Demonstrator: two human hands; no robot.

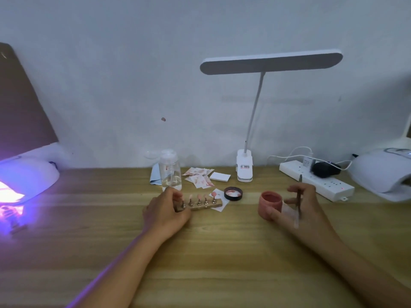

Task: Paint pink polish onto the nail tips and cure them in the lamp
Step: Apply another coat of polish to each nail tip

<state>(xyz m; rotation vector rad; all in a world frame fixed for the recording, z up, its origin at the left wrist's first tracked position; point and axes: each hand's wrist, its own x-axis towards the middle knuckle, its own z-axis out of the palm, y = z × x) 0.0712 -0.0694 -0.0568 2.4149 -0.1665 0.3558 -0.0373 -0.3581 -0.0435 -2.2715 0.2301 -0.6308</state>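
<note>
I am watching both hands working low on the wooden desk (200, 252). The left hand (165, 211) is gripping the left end of the nail-tip holder (219, 203), fingers curled over its top and thumb tucked at its near edge. The five pink nail tips (199, 196) are standing in a row on that holder, which is lying flat near the middle of the desk, partly on a white slip of paper.

The right hand (302, 210) is pinching a thin nail brush (299, 201) between its fingers, shaft almost upright, while the thumb is pressing against the near side of the open pink polish jar (270, 204). The jar's black lid (233, 193) is lying upturned between jar and holder.

At far left a curing lamp (29, 176) is glowing violet. A second white curing lamp (382, 174) is sitting at far right, beside a power strip (318, 182). A clip-on desk lamp (270, 62), a clear bottle (170, 172) and stained wipes (199, 177) are standing along the wall.
</note>
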